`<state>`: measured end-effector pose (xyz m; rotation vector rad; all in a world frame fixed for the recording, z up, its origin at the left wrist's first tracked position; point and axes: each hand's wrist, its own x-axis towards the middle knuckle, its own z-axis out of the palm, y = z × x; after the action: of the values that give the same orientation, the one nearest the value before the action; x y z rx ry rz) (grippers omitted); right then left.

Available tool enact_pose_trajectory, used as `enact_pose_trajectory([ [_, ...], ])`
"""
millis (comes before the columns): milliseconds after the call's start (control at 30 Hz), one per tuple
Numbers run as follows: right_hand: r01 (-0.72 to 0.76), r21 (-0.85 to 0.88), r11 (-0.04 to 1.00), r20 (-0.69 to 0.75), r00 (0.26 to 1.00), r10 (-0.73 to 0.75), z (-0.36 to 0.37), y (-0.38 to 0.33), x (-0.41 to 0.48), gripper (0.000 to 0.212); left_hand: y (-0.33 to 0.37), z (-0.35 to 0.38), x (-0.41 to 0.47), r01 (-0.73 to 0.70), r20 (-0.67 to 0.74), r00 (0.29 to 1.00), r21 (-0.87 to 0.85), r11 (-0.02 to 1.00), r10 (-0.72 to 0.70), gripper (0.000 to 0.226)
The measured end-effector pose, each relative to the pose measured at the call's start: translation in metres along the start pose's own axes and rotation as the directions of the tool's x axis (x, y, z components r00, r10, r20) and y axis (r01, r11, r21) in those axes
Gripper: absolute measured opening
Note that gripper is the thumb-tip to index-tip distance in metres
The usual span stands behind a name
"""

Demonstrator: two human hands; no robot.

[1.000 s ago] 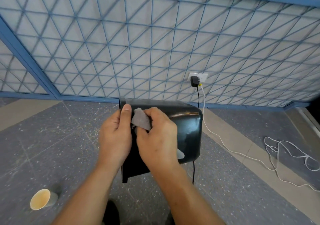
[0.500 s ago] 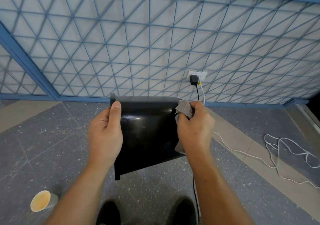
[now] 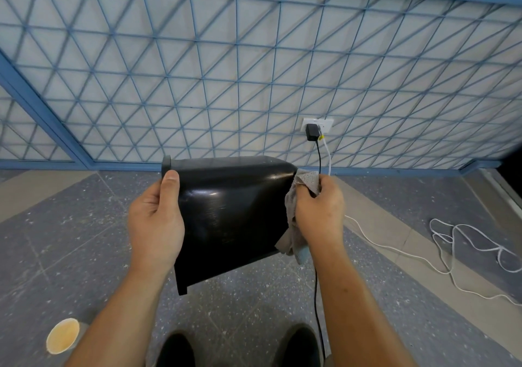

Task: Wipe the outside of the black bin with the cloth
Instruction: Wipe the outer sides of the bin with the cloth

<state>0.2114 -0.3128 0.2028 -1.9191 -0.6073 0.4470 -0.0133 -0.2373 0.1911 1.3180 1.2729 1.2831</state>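
Left hand [image 3: 154, 219] grips rim end of black bin [image 3: 228, 214], held sideways. Right hand [image 3: 319, 211] clamps cloth [image 3: 293, 222] against bin base

This looks like a hallway in a big building. The floor [image 3: 70, 239] is grey and speckled, with a tan stripe [image 3: 42, 194]. The far wall [image 3: 197, 69] has blue criss-cross bars and a plug socket [image 3: 324, 123].

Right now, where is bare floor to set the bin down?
Bare floor lies left of the bin, between the blue wall base and the paper cup. The right side is crowded: a black cable runs down there and a white cable loops across.
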Motion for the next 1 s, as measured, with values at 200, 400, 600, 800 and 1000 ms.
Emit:
enact_pose_trajectory([
  [200, 0.041, -0.050, 0.998, -0.040, 0.998, -0.043, 0.001, 0.002, 0.000, 0.005, -0.006, 0.000, 0.002, 0.009, 0.010, 1.000, 0.002, 1.000, -0.009, 0.058],
  [400, 0.238, -0.139, 0.961, -0.076, 0.965, -0.250, 0.005, -0.006, -0.011, 0.024, -0.003, 0.001, 0.001, 0.001, 0.022, 1.000, 0.014, 1.000, -0.002, 0.059],
  [600, 0.486, -0.138, 0.863, 0.107, 0.873, -0.475, 0.034, -0.029, -0.052, 0.023, 0.006, 0.011, -0.011, -0.030, 0.052, 0.998, 0.059, 0.998, 0.027, 0.071],
  [800, 0.527, -0.088, 0.845, 0.183, 0.843, -0.506, 0.045, -0.040, -0.061, 0.028, 0.008, 0.009, -0.008, -0.017, 0.007, 1.000, 0.015, 1.000, 0.017, 0.057],
  [1000, 0.071, -0.081, 0.994, 0.003, 0.997, -0.071, 0.011, -0.018, 0.002, 0.010, 0.008, 0.002, -0.008, -0.150, 0.104, 0.985, 0.098, 0.984, 0.140, 0.063],
])
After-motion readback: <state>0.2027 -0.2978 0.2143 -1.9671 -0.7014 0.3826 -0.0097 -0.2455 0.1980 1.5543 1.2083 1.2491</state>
